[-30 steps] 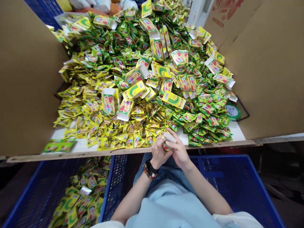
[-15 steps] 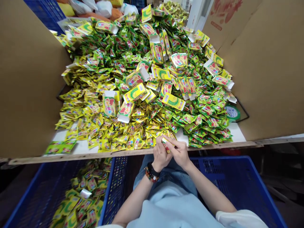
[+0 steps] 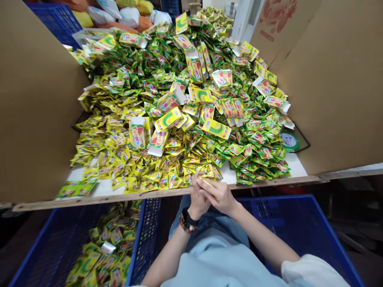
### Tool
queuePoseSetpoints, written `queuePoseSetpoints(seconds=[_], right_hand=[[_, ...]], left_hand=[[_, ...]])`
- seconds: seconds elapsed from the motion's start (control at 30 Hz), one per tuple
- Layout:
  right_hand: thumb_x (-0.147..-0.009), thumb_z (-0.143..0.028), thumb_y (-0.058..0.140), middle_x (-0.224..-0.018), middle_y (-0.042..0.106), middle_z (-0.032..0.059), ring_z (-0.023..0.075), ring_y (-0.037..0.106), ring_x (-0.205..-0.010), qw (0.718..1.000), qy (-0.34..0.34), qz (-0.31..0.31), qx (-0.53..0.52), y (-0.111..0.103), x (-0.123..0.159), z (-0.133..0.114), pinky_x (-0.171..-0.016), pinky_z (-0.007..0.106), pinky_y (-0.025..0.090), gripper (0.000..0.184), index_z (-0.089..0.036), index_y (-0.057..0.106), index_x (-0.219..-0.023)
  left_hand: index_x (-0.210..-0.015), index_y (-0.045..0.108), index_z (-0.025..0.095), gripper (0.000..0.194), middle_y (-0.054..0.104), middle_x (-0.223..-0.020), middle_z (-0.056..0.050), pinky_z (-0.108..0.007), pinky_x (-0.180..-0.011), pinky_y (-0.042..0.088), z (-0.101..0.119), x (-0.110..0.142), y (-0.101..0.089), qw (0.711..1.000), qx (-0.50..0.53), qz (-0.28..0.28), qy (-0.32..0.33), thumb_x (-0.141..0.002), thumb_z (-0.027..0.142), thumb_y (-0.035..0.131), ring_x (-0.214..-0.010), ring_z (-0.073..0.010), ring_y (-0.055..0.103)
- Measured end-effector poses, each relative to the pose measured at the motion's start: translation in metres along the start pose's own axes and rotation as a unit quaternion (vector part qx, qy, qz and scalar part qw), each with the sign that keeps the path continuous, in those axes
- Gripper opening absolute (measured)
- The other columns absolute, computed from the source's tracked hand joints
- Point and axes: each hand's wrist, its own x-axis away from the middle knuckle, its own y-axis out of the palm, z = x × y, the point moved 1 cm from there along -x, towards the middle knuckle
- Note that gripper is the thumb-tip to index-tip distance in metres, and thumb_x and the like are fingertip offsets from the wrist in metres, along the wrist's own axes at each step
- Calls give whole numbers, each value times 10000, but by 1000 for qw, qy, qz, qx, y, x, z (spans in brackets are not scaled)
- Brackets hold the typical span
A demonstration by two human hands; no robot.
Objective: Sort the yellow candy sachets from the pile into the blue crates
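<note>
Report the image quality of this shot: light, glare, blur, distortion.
Head view: even indoor light, no hard shadows; glare glints off the foil sachets; wide-angle distortion bends the cardboard panels and wooden table edge; slight blur softens the left hand, right hand and yellow packet.

Hands: we are losing the yellow packet (image 3: 206, 181) behind the left hand (image 3: 198, 198) and right hand (image 3: 218, 195), seeing only a sliver | Edges: we are getting the blue crate (image 3: 50, 247) and sacks (image 3: 119, 16) cut off by the frame | Detail: we are finding the print on the sachets (image 3: 167, 171) too small to read
</note>
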Motion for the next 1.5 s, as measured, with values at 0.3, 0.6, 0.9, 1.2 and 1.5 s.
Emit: queuePoseSetpoints(seconds=[0.3, 0.6, 0.9, 1.2, 1.5], right_hand=[[-824, -13, 458, -1371, 589, 153, 367, 424, -1363, 916, 120, 64, 378, -95, -33, 72, -1088, 741, 182, 555, -183, 573, -1340], [-936, -222, 485, -1021, 722, 116, 265, 644, -985, 934, 122, 223, 249, -112, -34, 69, -915, 458, 475, 231, -180, 674, -1062], [-808, -362, 683, -867, 698, 35, 174, 643, -808, 954, 200, 3, -224, -58, -35, 27, -732, 289, 504, 201, -185, 707, -900], [-667, -346, 792, -852, 687, 12, 148, 623, -730, 937, 251, 114, -213, -33, -48, 25, -629, 240, 491, 343, -192, 673, -949], [-643, -391, 826, -764, 760, 26, 190, 703, -676, 863, 307, 256, -310, -56, -19, 25, -674, 343, 606, 354, -185, 749, -921]], left_hand=[[-1256, 532, 373, 555, 316, -1550, 15, -666, -1099, 260, -46, -2, -209, 826, -416, 314, -215, -740, 392, 738, -1391, -424, 304], [-912, 752, 240, 174, 702, -936, -77, -408, -775, 470, -35, -71, -45, 983, -181, -9, -16, -868, 218, 585, -899, -258, 533], [-941, 678, 181, 187, 722, -866, -56, -321, -744, 505, -8, -89, -39, 980, 89, -65, -166, -889, 332, 582, -815, -198, 655], [-912, 652, 150, 404, 756, -851, -55, -291, -739, 563, 12, -67, -26, 844, 395, -46, -360, -628, 363, 844, -754, -181, 711], [-921, 710, 149, 229, 710, -792, -68, -322, -673, 547, 1, -122, 4, 960, 179, -42, -212, -830, 353, 656, -668, -180, 648]])
